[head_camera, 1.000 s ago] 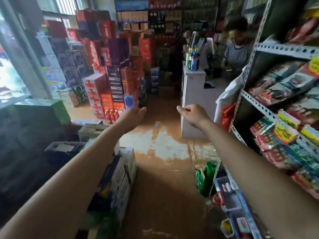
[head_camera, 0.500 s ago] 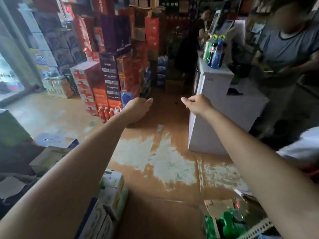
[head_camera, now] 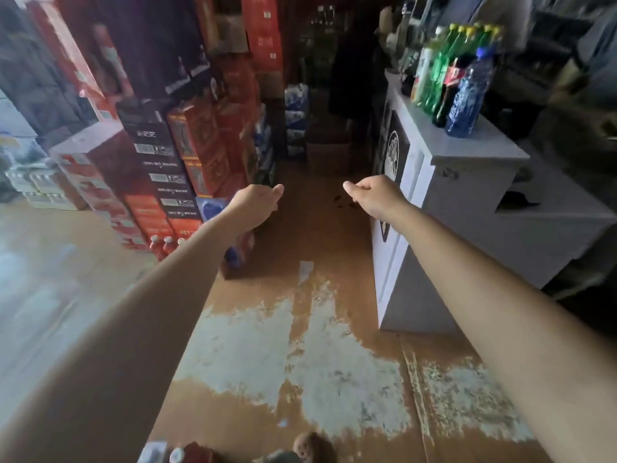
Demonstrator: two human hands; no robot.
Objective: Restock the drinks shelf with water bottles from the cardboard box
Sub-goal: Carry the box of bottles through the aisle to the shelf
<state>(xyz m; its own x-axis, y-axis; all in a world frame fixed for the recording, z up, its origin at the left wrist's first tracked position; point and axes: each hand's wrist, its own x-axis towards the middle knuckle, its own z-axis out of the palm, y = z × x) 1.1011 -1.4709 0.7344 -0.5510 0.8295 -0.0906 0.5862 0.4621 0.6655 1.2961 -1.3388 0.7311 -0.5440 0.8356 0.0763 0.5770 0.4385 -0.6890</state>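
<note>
Your left hand (head_camera: pixel 255 203) and right hand (head_camera: pixel 377 195) hung loosely curled, empty, over the worn brown floor (head_camera: pixel 300 362). Stacked cartons (head_camera: pixel 160 155) lined the left; water packs (head_camera: pixel 295 118) stood far down the aisle, bottles (head_camera: pixel 454 78) on the white counter (head_camera: pixel 467 182).

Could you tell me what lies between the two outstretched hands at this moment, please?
Nothing is held between them. In the head view the gap from the left hand to the right hand shows only the brown floor far beyond, with a few dark specks.
</note>
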